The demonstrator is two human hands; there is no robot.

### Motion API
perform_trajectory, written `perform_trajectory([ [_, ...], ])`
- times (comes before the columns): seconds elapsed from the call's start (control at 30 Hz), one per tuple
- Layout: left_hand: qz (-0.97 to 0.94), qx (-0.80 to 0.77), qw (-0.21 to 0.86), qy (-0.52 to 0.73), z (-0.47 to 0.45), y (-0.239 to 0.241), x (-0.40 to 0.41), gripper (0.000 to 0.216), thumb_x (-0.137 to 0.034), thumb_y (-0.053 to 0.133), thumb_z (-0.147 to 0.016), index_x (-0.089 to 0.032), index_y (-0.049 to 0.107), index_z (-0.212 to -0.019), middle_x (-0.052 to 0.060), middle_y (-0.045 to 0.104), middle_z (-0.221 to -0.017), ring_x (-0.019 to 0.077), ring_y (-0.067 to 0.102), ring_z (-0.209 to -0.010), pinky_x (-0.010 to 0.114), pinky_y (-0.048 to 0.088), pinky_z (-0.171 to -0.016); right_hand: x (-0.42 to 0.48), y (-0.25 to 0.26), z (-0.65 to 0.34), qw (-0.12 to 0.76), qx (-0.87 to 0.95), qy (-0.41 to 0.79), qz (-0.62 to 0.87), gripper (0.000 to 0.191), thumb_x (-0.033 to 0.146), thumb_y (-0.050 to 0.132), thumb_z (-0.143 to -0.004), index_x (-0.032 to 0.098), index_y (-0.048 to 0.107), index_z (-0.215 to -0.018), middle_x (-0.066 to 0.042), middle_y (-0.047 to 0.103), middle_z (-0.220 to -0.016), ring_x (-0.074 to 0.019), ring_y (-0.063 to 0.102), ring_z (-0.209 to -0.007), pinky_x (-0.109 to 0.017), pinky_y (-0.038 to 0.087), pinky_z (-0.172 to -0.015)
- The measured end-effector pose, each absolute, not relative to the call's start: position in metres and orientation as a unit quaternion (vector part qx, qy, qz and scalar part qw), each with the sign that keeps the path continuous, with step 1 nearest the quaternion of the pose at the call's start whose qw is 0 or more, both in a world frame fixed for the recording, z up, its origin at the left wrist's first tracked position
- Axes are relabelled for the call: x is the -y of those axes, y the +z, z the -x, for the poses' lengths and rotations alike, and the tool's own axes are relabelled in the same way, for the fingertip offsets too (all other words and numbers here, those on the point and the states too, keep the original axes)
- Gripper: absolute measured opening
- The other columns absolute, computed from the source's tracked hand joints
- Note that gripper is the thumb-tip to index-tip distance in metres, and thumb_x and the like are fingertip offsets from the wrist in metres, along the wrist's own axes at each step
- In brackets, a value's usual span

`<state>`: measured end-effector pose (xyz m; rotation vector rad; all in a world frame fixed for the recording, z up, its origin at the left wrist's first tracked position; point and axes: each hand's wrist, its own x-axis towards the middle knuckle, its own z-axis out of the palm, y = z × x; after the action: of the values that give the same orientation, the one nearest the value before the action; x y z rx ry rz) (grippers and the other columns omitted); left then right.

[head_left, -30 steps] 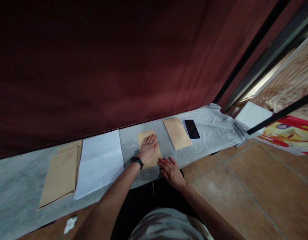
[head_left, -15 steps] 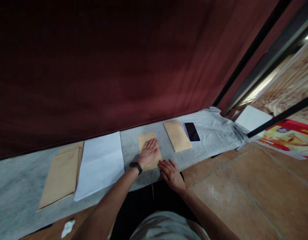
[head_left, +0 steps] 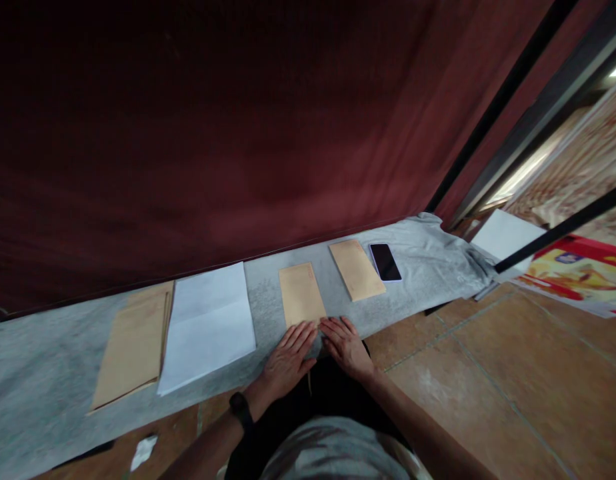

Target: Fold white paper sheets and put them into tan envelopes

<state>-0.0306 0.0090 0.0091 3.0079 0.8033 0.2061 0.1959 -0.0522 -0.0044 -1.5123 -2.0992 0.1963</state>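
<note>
A small brown paper envelope (head_left: 302,293) lies flat on the grey cloth in front of me. My left hand (head_left: 289,357), a dark watch on its wrist, rests with fingers stretched out over the envelope's near left edge. Beside it, my right hand (head_left: 345,343) lies with its fingertips at the near right corner, fingers extended and flat. Neither hand grips anything. A second brown envelope (head_left: 357,270) lies to the right, close to a dark-screened phone (head_left: 385,262).
White paper sheets (head_left: 208,327) and a stack of larger brown envelopes (head_left: 133,343) lie to the left on the grey cloth (head_left: 43,380). A dark red panel (head_left: 268,147) rises behind. A white crumpled scrap (head_left: 143,452) and a colourful box (head_left: 583,273) are on the tiled floor.
My left hand has slid from the middle of the envelope down to its near edge, uncovering its face. The right hand stays nearly in place by the near right corner.
</note>
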Motion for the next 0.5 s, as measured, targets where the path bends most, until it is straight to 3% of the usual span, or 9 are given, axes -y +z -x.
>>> perform_trajectory([
  [0.23,-0.959,-0.278,0.011,0.053,0.029,0.013,-0.003,0.062,-0.046,0.044,-0.101,-0.013,0.036,-0.154,0.013,0.036,-0.161,0.0242,0.033,-0.149,0.045,0.034,-0.121,0.056,-0.001,-0.182,0.252,0.8,0.047,0.542,0.052,0.028,0.051,-0.1,0.019,0.043,-0.151,-0.01,0.055,-0.148,-0.0243,0.047,-0.14,-0.051,0.034,-0.12],
  [0.5,-0.949,-0.308,0.001,0.07,0.05,0.013,0.005,0.058,-0.042,0.045,-0.101,-0.011,0.041,-0.15,0.015,0.042,-0.157,0.0253,0.039,-0.146,0.043,0.039,-0.118,0.067,-0.002,-0.19,0.241,0.78,0.041,0.577,0.051,0.021,0.048,-0.101,0.021,0.043,-0.151,-0.008,0.05,-0.152,-0.0235,0.047,-0.139,-0.05,0.033,-0.12],
])
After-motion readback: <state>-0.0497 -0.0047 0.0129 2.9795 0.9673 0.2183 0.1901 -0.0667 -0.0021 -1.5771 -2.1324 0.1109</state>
